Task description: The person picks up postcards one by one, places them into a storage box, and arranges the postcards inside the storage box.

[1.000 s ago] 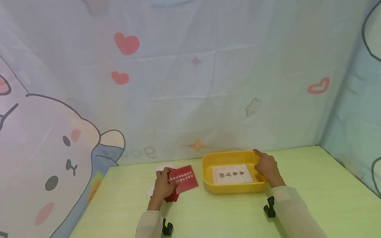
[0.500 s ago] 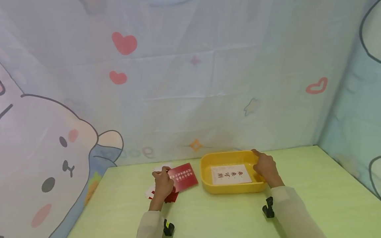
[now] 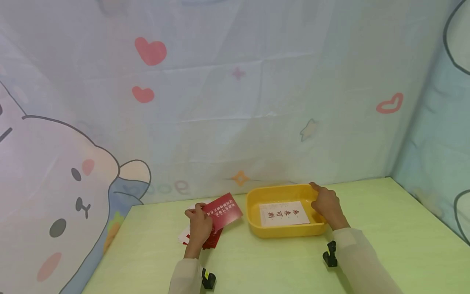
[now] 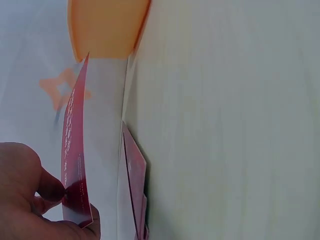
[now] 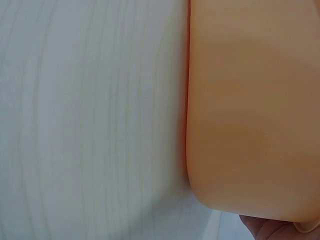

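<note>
In the head view my left hand (image 3: 200, 229) pinches a red card (image 3: 222, 212) printed with white characters. The left wrist view shows that card (image 4: 75, 150) between thumb and fingers, raised off the table and slightly bowed. Below it lies a loose pile of red cards (image 3: 213, 240) and white cards (image 3: 183, 236), partly hidden by the hand. My right hand (image 3: 329, 207) grips the right end of a yellow plastic tray (image 3: 286, 232). Inside the tray lies a white card (image 3: 283, 213) with dark characters. Only part of the right hand shows in the right wrist view, against the tray's end wall (image 5: 250, 150).
The table (image 3: 257, 265) has a pale green top. Behind it hangs a cloth backdrop (image 3: 220, 143) with hearts and a cartoon animal, meeting the table's back edge near the tray. Another cloth panel (image 3: 437, 143) stands on the right.
My left hand has taken the red card in a pinch and lifted it off the pile, its far edge tilting up. My right hand stays on the tray. The head view has shifted slightly.
</note>
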Available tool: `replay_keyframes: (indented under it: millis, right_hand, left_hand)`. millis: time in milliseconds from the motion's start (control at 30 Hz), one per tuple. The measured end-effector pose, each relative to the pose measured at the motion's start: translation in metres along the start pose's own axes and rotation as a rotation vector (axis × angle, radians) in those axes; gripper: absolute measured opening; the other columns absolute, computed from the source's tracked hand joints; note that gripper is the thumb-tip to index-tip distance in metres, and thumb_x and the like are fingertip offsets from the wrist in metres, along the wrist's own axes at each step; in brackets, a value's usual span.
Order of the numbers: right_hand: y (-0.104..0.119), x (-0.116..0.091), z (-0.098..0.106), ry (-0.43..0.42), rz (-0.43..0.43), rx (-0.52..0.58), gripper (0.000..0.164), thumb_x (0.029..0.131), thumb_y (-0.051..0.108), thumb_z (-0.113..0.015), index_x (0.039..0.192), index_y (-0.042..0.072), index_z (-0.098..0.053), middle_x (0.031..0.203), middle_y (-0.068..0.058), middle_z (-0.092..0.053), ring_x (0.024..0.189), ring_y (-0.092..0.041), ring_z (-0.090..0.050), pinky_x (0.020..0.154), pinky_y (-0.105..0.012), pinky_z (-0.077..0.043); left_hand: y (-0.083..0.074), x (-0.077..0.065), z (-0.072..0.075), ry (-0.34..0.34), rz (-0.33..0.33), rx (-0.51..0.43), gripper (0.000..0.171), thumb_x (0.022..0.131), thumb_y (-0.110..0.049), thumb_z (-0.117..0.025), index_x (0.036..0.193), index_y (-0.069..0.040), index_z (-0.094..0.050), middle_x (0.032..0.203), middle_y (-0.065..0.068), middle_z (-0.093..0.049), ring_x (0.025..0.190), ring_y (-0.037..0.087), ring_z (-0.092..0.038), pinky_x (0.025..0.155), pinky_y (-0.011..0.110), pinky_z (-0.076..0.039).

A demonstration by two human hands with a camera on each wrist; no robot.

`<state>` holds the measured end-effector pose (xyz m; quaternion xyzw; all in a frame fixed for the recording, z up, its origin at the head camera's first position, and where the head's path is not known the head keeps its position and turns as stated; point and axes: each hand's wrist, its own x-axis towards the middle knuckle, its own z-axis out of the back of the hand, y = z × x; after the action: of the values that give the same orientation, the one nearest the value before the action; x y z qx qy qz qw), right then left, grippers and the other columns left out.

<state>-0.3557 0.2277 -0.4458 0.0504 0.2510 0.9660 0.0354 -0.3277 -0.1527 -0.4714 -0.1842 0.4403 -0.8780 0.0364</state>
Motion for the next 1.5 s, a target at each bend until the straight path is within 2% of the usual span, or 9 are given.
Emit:
replay_keyframes:
  millis: [200, 333, 467, 567, 700, 1033, 1233, 1400, 1500]
  right_hand:
    - [0.0, 0.0, 0.0, 0.003, -0.009, -0.005, 0.066, 0.085, 0.001, -0.06, 0.148, 0.003, -0.041, 0.125, -0.036, -0.059, 0.08, -0.035, -0.054, 0.07, -0.046, -0.056]
    - [-0.001, 0.001, -0.001, 0.001, -0.002, 0.004, 0.066, 0.084, 0.001, -0.06, 0.148, 0.003, -0.041, 0.124, -0.036, -0.06, 0.077, -0.034, -0.053, 0.065, -0.042, -0.054]
    - [-0.001, 0.0, -0.001, -0.001, 0.002, 0.006, 0.066, 0.084, 0.001, -0.059, 0.148, 0.002, -0.041, 0.124, -0.036, -0.06, 0.077, -0.034, -0.052, 0.063, -0.04, -0.053]
    - [-0.002, 0.0, -0.001, -0.003, 0.001, 0.006, 0.066, 0.084, 0.001, -0.06, 0.147, 0.002, -0.041, 0.125, -0.036, -0.059, 0.079, -0.034, -0.052, 0.065, -0.041, -0.054]
    - [-0.003, 0.0, -0.002, -0.007, 0.006, 0.008, 0.066, 0.083, 0.001, -0.059, 0.147, 0.002, -0.042, 0.125, -0.036, -0.059, 0.078, -0.034, -0.052, 0.062, -0.038, -0.051]
    - [-0.004, 0.001, -0.003, -0.012, 0.01, 0.019, 0.067, 0.083, 0.001, -0.059, 0.148, 0.002, -0.041, 0.121, -0.036, -0.061, 0.076, -0.033, -0.051, 0.059, -0.037, -0.048]
    - [-0.004, 0.002, -0.002, -0.011, 0.002, 0.013, 0.067, 0.085, 0.001, -0.06, 0.148, 0.002, -0.041, 0.125, -0.037, -0.059, 0.085, -0.038, -0.053, 0.071, -0.047, -0.054]
    - [-0.005, 0.004, -0.005, -0.011, 0.013, 0.02, 0.066, 0.084, 0.001, -0.059, 0.148, 0.002, -0.041, 0.122, -0.037, -0.06, 0.08, -0.035, -0.051, 0.062, -0.038, -0.048]
    - [-0.005, 0.004, -0.006, -0.013, 0.004, 0.02, 0.066, 0.084, 0.001, -0.059, 0.148, 0.002, -0.042, 0.123, -0.037, -0.06, 0.08, -0.035, -0.051, 0.064, -0.039, -0.05]
  left_hand:
    - [-0.006, 0.001, 0.002, 0.029, 0.055, -0.047, 0.037, 0.089, 0.0, -0.04, 0.126, 0.001, -0.044, 0.12, 0.025, -0.025, 0.089, 0.038, -0.054, 0.075, 0.043, -0.051]
    - [-0.01, 0.001, 0.002, 0.045, 0.064, -0.077, 0.037, 0.091, 0.0, -0.039, 0.127, 0.001, -0.045, 0.122, 0.024, -0.025, 0.096, 0.04, -0.054, 0.079, 0.045, -0.052]
    - [-0.016, 0.001, 0.001, 0.046, 0.048, -0.103, 0.033, 0.095, -0.002, -0.038, 0.126, 0.002, -0.046, 0.121, 0.025, -0.026, 0.099, 0.04, -0.053, 0.08, 0.046, -0.052]
    - [-0.02, 0.002, -0.002, 0.03, 0.044, -0.1, 0.029, 0.099, -0.005, -0.039, 0.125, 0.002, -0.049, 0.12, 0.025, -0.028, 0.097, 0.039, -0.053, 0.08, 0.046, -0.052]
    - [-0.027, 0.002, -0.006, 0.023, 0.046, -0.094, 0.027, 0.1, -0.008, -0.042, 0.124, 0.001, -0.051, 0.119, 0.025, -0.03, 0.095, 0.038, -0.054, 0.081, 0.047, -0.052]
    - [-0.041, 0.003, -0.012, 0.051, 0.023, -0.099, 0.031, 0.098, -0.011, -0.05, 0.127, -0.001, -0.051, 0.124, 0.027, -0.031, 0.099, 0.039, -0.055, 0.078, 0.046, -0.054]
    - [-0.051, 0.001, -0.019, 0.066, 0.01, -0.087, 0.03, 0.099, -0.013, -0.051, 0.127, -0.003, -0.051, 0.125, 0.028, -0.03, 0.092, 0.037, -0.056, 0.081, 0.047, -0.052]
    - [-0.054, -0.001, -0.028, 0.047, -0.01, -0.066, 0.029, 0.097, -0.011, -0.053, 0.124, -0.002, -0.053, 0.122, 0.029, -0.032, 0.093, 0.04, -0.056, 0.085, 0.051, -0.051]
    - [-0.057, -0.002, -0.031, 0.042, -0.024, -0.068, 0.03, 0.096, -0.011, -0.054, 0.124, -0.002, -0.054, 0.121, 0.03, -0.034, 0.095, 0.042, -0.057, 0.087, 0.052, -0.05]
